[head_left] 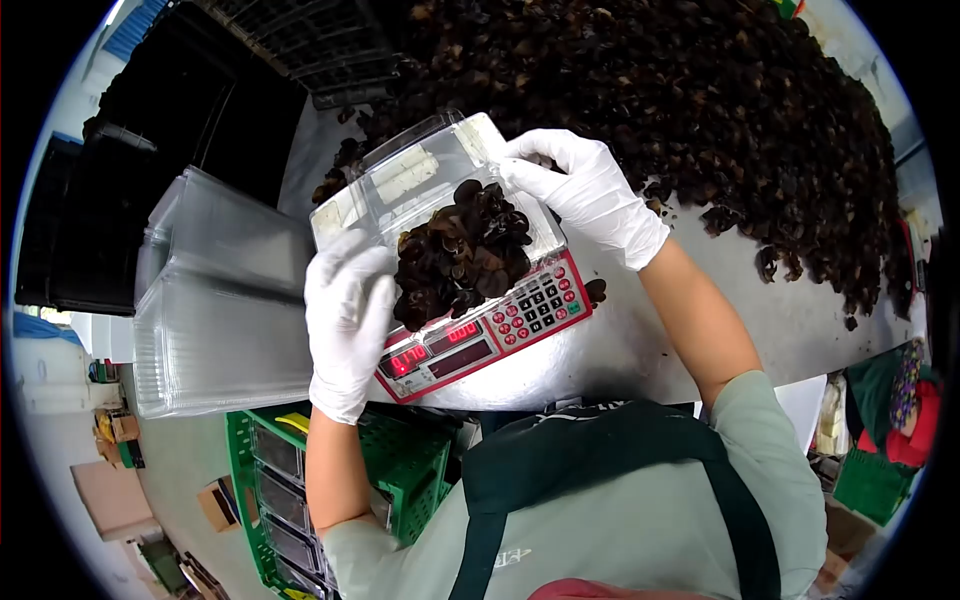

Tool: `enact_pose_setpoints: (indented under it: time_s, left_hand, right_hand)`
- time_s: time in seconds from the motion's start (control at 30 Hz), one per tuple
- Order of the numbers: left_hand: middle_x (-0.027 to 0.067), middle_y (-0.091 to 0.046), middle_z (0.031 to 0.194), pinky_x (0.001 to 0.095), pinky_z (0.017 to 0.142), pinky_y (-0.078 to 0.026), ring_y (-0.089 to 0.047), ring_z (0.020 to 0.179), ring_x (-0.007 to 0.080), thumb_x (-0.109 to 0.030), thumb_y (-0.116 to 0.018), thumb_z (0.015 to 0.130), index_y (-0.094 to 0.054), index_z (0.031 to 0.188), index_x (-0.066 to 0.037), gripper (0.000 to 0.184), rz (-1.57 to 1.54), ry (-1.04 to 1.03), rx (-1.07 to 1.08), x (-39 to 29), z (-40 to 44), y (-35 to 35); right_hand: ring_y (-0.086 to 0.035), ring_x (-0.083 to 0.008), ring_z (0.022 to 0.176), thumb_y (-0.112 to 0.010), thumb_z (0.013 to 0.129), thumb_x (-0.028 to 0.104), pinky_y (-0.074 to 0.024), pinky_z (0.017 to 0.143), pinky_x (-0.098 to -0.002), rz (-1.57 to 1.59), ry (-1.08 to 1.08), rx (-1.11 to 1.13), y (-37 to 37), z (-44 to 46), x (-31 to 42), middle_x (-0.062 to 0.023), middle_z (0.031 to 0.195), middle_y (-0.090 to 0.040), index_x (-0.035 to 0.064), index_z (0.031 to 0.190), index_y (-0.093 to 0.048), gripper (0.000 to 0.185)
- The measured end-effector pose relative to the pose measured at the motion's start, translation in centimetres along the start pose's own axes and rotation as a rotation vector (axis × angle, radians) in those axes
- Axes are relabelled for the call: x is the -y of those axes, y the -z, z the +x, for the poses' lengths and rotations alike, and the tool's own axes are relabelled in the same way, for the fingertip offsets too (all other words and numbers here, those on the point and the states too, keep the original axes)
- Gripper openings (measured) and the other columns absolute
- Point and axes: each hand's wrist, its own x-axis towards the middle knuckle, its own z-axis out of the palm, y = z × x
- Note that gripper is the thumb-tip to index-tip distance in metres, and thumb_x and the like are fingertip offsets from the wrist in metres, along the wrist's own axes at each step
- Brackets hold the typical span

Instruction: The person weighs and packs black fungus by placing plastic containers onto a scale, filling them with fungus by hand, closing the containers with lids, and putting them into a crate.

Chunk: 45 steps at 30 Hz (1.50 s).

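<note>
A clear plastic clamshell box (405, 195) sits tilted on the electronic scale (482, 335), its lid folded back. Dark brown wood ear mushrooms (462, 250) are heaped in it. My left hand (345, 315), white-gloved and slightly blurred, is at the box's left side with thumb and fingers apart. At the far right corner, my right hand (580, 185), also gloved, has thumb and forefinger pinched at the box's clear edge. The fingertips' exact contact is hard to see. Red digits on the scale's display (408, 360) appear to read 0.170.
A large pile of wood ears (700, 110) covers the table's far side. Stacked clear boxes (225, 300) stand left of the scale. A black crate (300, 45) is behind them. Below the metal table (640, 330), a green crate (400, 470) holds filled boxes.
</note>
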Motion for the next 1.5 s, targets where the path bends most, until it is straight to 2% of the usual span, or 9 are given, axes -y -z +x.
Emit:
enact_pose_setpoints:
  time_s: [0.1, 0.3, 0.43, 0.6, 0.73, 0.83, 1.03, 1.3, 1.5]
  left_hand:
    - [0.0156, -0.06, 0.129, 0.0452, 0.104, -0.047, -0.057, 0.123, 0.0366, -0.004, -0.078, 0.077, -0.073, 0.111, -0.011, 0.035, 0.471, -0.334, 0.201, -3.4, 3.1, -0.9]
    - [0.0097, -0.059, 0.116, 0.0454, 0.096, -0.047, -0.058, 0.11, 0.0328, -0.01, -0.079, 0.076, -0.068, 0.119, -0.015, 0.045, 0.549, -0.173, 0.322, -3.1, 4.3, -2.1]
    - [0.0104, -0.059, 0.111, 0.0394, 0.083, -0.053, -0.062, 0.1, 0.0306, -0.002, -0.077, 0.077, -0.065, 0.118, -0.011, 0.044, 0.326, -0.006, 0.315, -2.1, 4.1, -2.1]
    - [0.003, -0.06, 0.111, 0.0243, 0.089, -0.048, -0.056, 0.103, 0.0096, 0.01, -0.065, 0.088, -0.059, 0.115, -0.002, 0.03, -0.273, 0.243, 0.22, -0.4, 3.0, -1.5]
    - [0.0016, -0.059, 0.112, 0.0193, 0.079, -0.046, -0.053, 0.094, 0.0042, 0.007, -0.063, 0.091, -0.057, 0.12, -0.003, 0.031, -0.41, 0.359, 0.154, -0.6, 2.3, -0.8]
    - [0.0012, -0.059, 0.112, 0.0185, 0.075, -0.045, -0.053, 0.089, 0.0026, 0.005, -0.065, 0.092, -0.057, 0.121, -0.003, 0.031, -0.388, 0.354, 0.114, -0.3, 1.9, -0.8]
    - [0.0012, -0.06, 0.097, 0.0243, 0.079, -0.048, -0.055, 0.084, 0.0072, 0.0, -0.069, 0.094, -0.058, 0.124, -0.001, 0.033, -0.35, 0.381, 0.117, -0.7, 1.6, -1.0]
    - [0.0142, -0.062, 0.129, 0.0433, 0.1, -0.048, -0.059, 0.118, 0.0339, -0.012, -0.08, 0.081, -0.069, 0.12, -0.01, 0.041, 0.188, -0.06, 0.024, -1.8, 2.5, -0.9]
    - [0.0135, -0.069, 0.116, 0.0363, 0.1, -0.047, -0.064, 0.106, 0.0261, -0.002, -0.073, 0.088, -0.068, 0.122, -0.003, 0.035, 0.212, -0.046, 0.268, -1.8, 3.1, -0.5]
  right_hand:
    - [-0.065, -0.007, 0.081, -0.074, 0.095, 0.028, -0.0541, 0.076, -0.0253, 0.076, -0.069, 0.02, 0.3, -0.8, -0.8, -0.003, 0.09, -0.073, 0.0022, 0.113, -0.074, 0.031]
    - [-0.064, -0.0066, 0.078, -0.072, 0.097, 0.024, -0.0537, 0.072, -0.0249, 0.189, -0.118, 0.053, 0.6, -1.7, -2.2, -0.0017, 0.088, -0.072, 0.0012, 0.113, -0.074, 0.028]
    - [-0.064, -0.0085, 0.078, -0.073, 0.096, 0.024, -0.0542, 0.072, -0.0268, 0.06, -0.054, 0.051, 0.5, -1.9, -1.9, -0.0036, 0.088, -0.073, 0.0054, 0.11, -0.076, 0.024]
    - [-0.067, -0.0103, 0.088, -0.073, 0.093, 0.014, -0.0548, 0.079, -0.0273, -0.014, 0.115, 0.168, -1.5, -1.9, -0.6, -0.0045, 0.095, -0.075, 0.0082, 0.111, -0.077, 0.019]
    - [-0.071, -0.0255, 0.094, -0.067, 0.095, 0.023, -0.057, 0.081, -0.0336, -0.485, 0.426, 0.235, -3.7, -0.6, -0.7, -0.0071, 0.102, -0.07, 0.0128, 0.11, -0.073, 0.019]
    - [-0.071, -0.0227, 0.095, -0.067, 0.093, 0.02, -0.0581, 0.078, -0.0341, -0.715, 0.607, 0.218, -5.6, -0.3, -0.5, -0.0071, 0.096, -0.068, 0.014, 0.102, -0.073, 0.012]
    - [-0.073, -0.0256, 0.07, -0.066, 0.086, 0.012, -0.0589, 0.065, -0.0394, -1.27, 0.551, 0.218, -7.6, 0.6, 0.7, -0.0073, 0.085, -0.069, 0.0082, 0.091, -0.07, 0.007]
    - [-0.059, -0.0048, 0.081, -0.071, 0.095, 0.015, -0.0491, 0.075, -0.0228, 0.087, -0.05, 0.295, -3.1, 0.4, 1.0, 0.0028, 0.084, -0.068, 0.0045, 0.1, -0.075, 0.013]
    - [-0.063, -0.0104, 0.082, -0.068, 0.091, 0.008, -0.0509, 0.074, -0.0265, -0.027, -0.027, 0.006, 7.7, -6.0, 0.6, -0.0036, 0.09, -0.069, -0.0018, 0.094, -0.072, 0.011]
